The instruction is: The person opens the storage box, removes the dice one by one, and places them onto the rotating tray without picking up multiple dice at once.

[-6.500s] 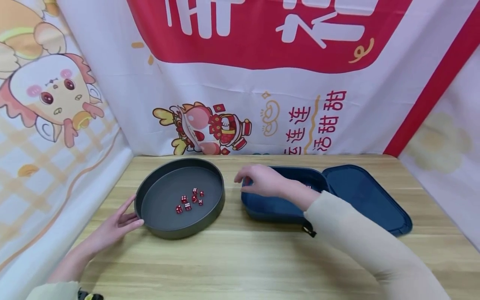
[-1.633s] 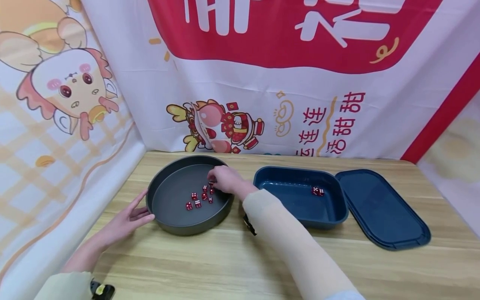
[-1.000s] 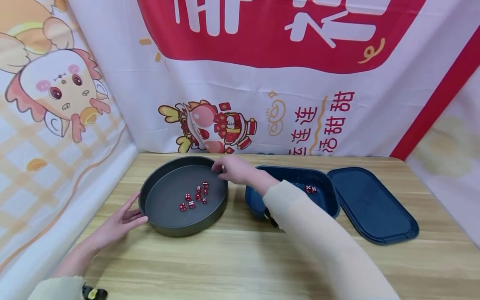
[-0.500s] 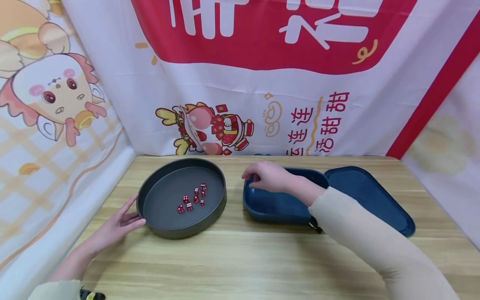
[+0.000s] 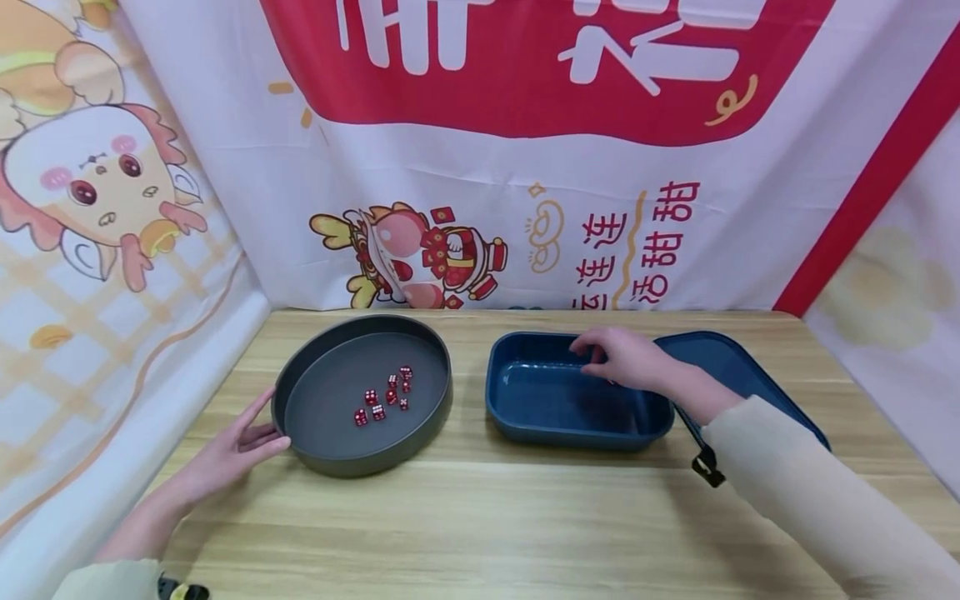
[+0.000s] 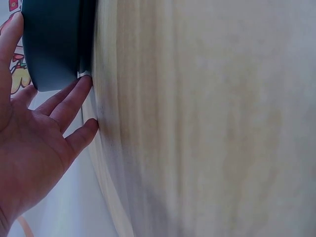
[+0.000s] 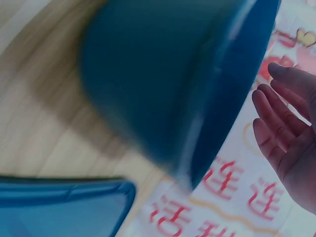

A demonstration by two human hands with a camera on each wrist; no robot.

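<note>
In the head view, a dark grey round pan (image 5: 330, 446) holds several red dice (image 5: 392, 396) right of its middle. My left hand (image 5: 228, 458) rests against the pan's near-left side, thumb and fingers spread. In the left wrist view the fingertips (image 6: 85, 84) touch the pan's lower edge. My right hand (image 5: 626, 360) hovers over the blue rectangular box (image 5: 555, 433), fingers relaxed and bent a little. The right wrist view shows nothing between its fingers (image 7: 269, 106). A sliver of red die (image 5: 611, 382) shows under that hand; the rest is hidden.
The blue lid (image 5: 720, 367) lies right of the box, partly behind the right forearm. Both containers stand on a wooden table (image 5: 450, 533). Printed cloth (image 5: 262, 183) hangs along the back and sides, close behind the pan and box.
My right hand has left the pan, where it was among the dice, and moved right over the box. Compared with the oldest frame, the pan holds one more die. My left hand stays at the pan.
</note>
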